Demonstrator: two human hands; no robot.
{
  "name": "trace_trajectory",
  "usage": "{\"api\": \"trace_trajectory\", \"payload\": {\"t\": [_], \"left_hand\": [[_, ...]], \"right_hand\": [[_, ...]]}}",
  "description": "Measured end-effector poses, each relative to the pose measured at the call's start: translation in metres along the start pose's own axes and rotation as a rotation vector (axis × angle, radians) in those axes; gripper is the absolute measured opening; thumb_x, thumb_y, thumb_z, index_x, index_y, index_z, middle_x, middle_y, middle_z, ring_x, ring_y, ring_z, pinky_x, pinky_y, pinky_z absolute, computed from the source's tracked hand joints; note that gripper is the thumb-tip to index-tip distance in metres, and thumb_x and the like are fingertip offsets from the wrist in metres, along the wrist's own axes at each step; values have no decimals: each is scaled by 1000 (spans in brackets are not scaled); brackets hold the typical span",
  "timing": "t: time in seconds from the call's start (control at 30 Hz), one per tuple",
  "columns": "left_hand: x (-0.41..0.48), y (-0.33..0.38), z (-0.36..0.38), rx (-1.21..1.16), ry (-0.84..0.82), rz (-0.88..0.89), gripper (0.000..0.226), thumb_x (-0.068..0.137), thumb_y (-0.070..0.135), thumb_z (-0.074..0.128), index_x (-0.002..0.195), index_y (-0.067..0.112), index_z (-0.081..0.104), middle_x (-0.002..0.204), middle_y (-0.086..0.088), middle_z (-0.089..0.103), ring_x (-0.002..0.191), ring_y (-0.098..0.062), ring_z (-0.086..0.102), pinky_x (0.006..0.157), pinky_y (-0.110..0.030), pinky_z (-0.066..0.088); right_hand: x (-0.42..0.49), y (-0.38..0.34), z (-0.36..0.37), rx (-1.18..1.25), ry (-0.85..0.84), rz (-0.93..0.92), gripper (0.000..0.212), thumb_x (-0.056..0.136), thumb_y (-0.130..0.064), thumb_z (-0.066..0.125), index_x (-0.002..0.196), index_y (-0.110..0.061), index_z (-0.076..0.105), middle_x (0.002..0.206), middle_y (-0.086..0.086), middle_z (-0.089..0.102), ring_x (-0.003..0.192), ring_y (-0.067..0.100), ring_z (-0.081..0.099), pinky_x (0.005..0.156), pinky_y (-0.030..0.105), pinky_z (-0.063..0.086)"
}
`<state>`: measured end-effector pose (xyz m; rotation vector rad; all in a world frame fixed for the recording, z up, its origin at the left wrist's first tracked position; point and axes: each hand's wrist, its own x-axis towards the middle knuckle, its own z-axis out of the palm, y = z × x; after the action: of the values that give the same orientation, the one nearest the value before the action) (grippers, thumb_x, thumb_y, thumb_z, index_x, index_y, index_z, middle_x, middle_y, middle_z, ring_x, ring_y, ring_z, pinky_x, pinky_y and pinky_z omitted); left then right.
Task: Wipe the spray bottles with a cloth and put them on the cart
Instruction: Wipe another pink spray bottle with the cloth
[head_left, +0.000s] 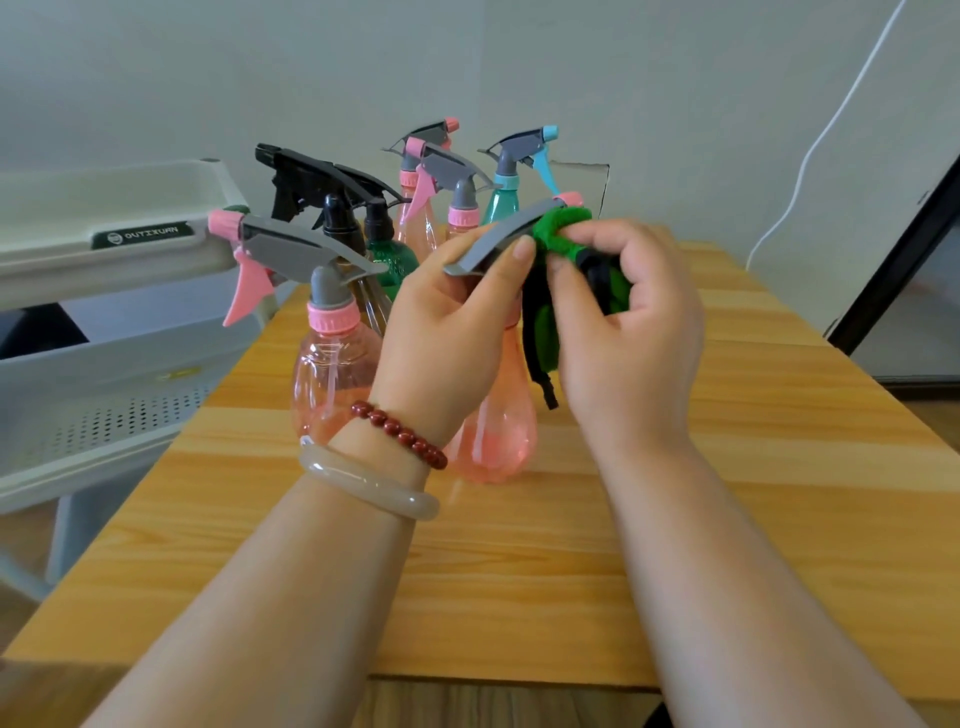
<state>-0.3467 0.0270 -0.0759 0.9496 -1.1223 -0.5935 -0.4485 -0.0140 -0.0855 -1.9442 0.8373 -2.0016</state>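
- Head view: the left hand (457, 312) grips the grey spray head of an upright translucent pink plastic spray bottle (498, 436) on the wooden counter (727, 467).
- The right hand (628, 322) pinches a fuzzy green cloth (563, 223) round the nozzle end.
- The pale plastic cart (104, 249) lies left, nearer the left hand.

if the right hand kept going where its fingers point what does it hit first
Likely the grey spray head of the pink bottle, just past the green cloth the right hand holds.
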Motion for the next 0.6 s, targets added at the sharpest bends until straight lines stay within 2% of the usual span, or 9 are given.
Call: {"api": "trace_trajectory", "payload": {"t": [0.07, 0.17, 0.27, 0.33, 0.4, 0.5, 0.6], "left_hand": [[0, 1, -3, -1, 0, -15, 15, 99, 20, 59, 105, 29, 69, 102, 6, 75, 100, -9, 70, 84, -26, 57], [0, 2, -5, 9, 17, -11, 14, 100, 22, 59, 104, 32, 67, 106, 3, 75, 104, -11, 70, 86, -27, 56], [-1, 0, -4, 42, 27, 12, 15, 100, 21, 58, 104, 33, 66, 105, -1, 73, 98, -15, 70, 85, -31, 58], [-1, 2, -6, 54, -1, 17, 16, 101, 21, 56, 106, 32, 66, 101, 3, 72, 93, -7, 68, 85, -26, 57], [1, 5, -9, 72, -36, 14, 17, 102, 23, 54, 107, 35, 65, 98, 13, 72, 92, -1, 67, 84, -22, 54], [1, 8, -12, 59, -29, -4, 17, 102, 26, 53, 104, 39, 62, 82, 25, 69, 81, 8, 65, 77, -17, 52], [-1, 8, -9, 64, -45, 38, 19, 102, 22, 53, 106, 38, 62, 96, 15, 70, 87, -1, 66, 79, -19, 54]], "right_hand": [[-5, 6, 2, 12, -35, 110, 19, 84, -7, 64, 91, -24, 64, 90, -13, 62, 90, 0, 59, 81, 12, 43], [-7, 12, 0, 30, -58, 242, 23, 83, -8, 64, 86, -31, 63, 90, -13, 66, 89, -2, 61, 79, 11, 44], [0, 2, -1, 61, -9, 134, 19, 85, -10, 66, 91, -29, 63, 92, -10, 67, 91, 3, 62, 81, 14, 45], [-1, -1, 2, 45, -19, 57, 21, 85, -8, 66, 92, -28, 61, 90, -15, 63, 90, -1, 59, 81, 12, 44], [-8, 6, 6, 28, -53, 122, 23, 83, -8, 65, 88, -30, 62, 89, -17, 63, 89, -2, 59, 81, 13, 45], [-10, 16, 4, 24, -101, 299, 31, 82, -7, 66, 81, -38, 61, 87, -19, 65, 88, -1, 61, 80, 14, 46], [-1, 4, -1, 18, -29, 145, 24, 82, -9, 65, 86, -32, 62, 88, -17, 64, 87, 0, 60, 79, 10, 42]]}}
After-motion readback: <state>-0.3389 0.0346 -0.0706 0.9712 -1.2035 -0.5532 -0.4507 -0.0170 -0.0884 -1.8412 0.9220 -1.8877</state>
